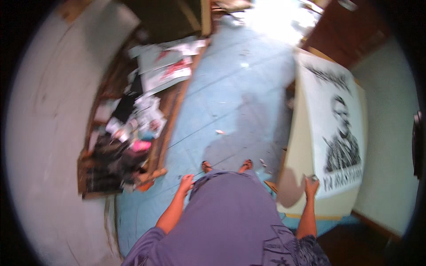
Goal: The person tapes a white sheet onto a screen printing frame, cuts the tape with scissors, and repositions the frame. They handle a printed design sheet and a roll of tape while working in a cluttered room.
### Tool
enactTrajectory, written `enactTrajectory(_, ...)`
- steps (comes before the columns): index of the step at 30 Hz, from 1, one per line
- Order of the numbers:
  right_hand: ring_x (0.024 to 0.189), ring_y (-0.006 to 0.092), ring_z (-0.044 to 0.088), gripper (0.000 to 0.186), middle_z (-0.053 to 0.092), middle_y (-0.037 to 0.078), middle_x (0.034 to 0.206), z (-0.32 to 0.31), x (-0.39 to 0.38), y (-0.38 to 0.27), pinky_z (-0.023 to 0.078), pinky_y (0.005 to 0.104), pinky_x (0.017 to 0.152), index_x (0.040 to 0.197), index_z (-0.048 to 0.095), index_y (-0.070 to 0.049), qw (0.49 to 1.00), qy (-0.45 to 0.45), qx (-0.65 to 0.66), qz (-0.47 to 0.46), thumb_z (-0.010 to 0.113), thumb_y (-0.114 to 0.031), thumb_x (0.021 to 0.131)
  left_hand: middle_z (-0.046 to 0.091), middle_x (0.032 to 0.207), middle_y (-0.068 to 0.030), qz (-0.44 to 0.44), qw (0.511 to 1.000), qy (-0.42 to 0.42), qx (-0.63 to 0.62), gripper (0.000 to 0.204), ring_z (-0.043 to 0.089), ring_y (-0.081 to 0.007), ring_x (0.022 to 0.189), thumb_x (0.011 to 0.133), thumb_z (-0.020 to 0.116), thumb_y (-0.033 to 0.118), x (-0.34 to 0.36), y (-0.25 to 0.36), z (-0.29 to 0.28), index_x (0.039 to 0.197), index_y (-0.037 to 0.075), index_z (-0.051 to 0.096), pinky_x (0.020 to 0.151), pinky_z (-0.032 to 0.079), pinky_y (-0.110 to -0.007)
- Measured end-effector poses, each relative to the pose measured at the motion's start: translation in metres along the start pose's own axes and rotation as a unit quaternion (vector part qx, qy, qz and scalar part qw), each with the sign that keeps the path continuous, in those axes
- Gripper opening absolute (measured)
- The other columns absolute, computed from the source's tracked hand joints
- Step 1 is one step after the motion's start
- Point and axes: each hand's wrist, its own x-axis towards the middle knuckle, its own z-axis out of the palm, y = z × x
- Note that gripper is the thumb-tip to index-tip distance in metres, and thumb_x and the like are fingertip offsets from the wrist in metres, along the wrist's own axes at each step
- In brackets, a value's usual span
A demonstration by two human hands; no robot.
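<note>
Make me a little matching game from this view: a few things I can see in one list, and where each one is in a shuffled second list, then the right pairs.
Things
1. left hand
2. right hand
3. poster with a black-and-white portrait
4. cluttered wooden shelf

Places
A. along the white wall on the person's left
B. on the lower edge of the poster
C. at the person's side, by the purple garment
D. on a pale board standing at the person's right

Pairs: 1-C, 2-B, 3-D, 4-A
</note>
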Motion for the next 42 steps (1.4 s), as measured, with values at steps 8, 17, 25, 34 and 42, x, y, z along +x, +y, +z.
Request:
enactTrajectory(8,0.134,0.0485,0.031,0.092,0.030,0.038,0.142,-0.037,0.016,-0.030,0.030,0.0457,0.111,0.140,0.035,0.004,0.999,0.018,-0.021,0.034,0.075,-0.046,0.074,0.063,0.102,-0.0085,0.154,0.969,0.004,0.191,0.039,0.064,-0.0160,0.081,0.093,0.061,0.033,0.022,0.084,-0.017,0.120,0.004,0.057,0.058,0.047,-0.027)
enactTrajectory(17,0.134,0.0430,0.034,0.097,0.036,0.030,0.142,-0.060,0.028,0.019,0.041,0.0491,0.103,0.136,0.037,0.001,0.862,0.142,0.028,0.486,0.078,-0.054,0.067,0.063,0.098,-0.0086,0.168,0.960,-0.020,0.223,0.037,0.062,-0.0145,0.080,0.094,0.060,0.030,-0.007,0.084,0.004,0.118,0.003,0.056,0.058,0.047,-0.027)
enactTrajectory(25,0.113,0.0442,0.056,0.098,0.054,0.027,0.123,-0.033,0.041,0.091,0.050,0.0474,0.094,0.120,0.041,0.009,0.871,0.150,0.106,0.455,0.090,-0.046,0.056,0.066,0.107,-0.0175,0.154,0.918,-0.097,0.353,0.043,0.065,-0.0222,0.093,0.091,0.062,0.029,-0.046,0.079,0.061,0.123,0.001,0.056,0.082,0.051,-0.034)
enactTrajectory(34,0.090,0.0303,0.068,0.053,0.068,0.017,0.103,0.001,0.050,0.098,0.057,0.0404,0.076,0.111,0.061,0.006,0.738,0.072,0.561,0.369,0.080,-0.028,0.075,0.064,0.113,-0.0182,0.193,0.900,-0.093,0.378,0.048,0.063,-0.0257,0.101,0.090,0.063,0.035,-0.014,0.133,0.052,0.121,-0.001,0.057,0.085,0.050,-0.037)
enactTrajectory(42,0.074,0.0138,0.064,0.023,0.067,0.004,0.091,0.047,-0.062,-0.325,0.051,0.0238,0.058,0.108,0.062,-0.007,0.642,-0.122,0.715,0.248,0.066,-0.022,0.091,0.064,0.109,-0.0124,0.243,0.899,-0.328,0.160,0.058,0.062,-0.0201,0.095,0.089,0.061,0.049,-0.057,0.259,0.116,0.120,0.000,0.058,0.079,0.051,-0.037)
